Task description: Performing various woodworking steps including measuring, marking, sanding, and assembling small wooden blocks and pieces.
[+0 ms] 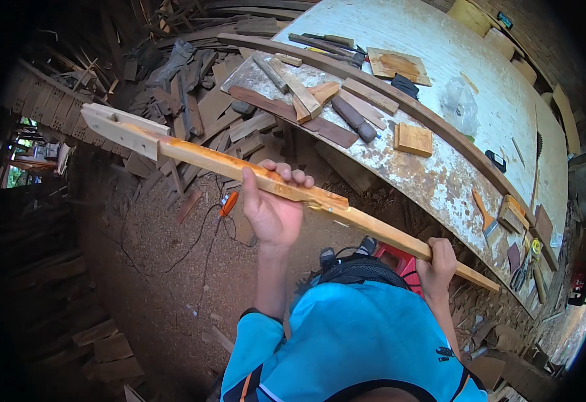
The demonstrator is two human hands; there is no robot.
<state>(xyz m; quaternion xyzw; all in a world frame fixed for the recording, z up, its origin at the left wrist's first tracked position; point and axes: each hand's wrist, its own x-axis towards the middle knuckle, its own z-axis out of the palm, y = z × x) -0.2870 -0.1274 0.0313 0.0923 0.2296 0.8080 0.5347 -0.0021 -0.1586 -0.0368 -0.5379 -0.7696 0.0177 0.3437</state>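
Note:
A long wooden piece (212, 161) with a pale blocky end at the upper left and an orange-stained shaft slants down to the right. My left hand (274, 204) grips it from below near its middle, fingers curled over the top edge. My right hand (437, 262) is closed around the thin lower end. The piece is held in the air over the sawdust floor, beside the workbench.
A worn white workbench (440, 174) runs along the right, carrying wood blocks (413, 139), a chisel (354, 119), a scraper (486, 218), a plastic bag (459, 100) and a long curved strip. Scrap wood (192, 87) piles behind. A cable and orange tool (228, 203) lie on the floor.

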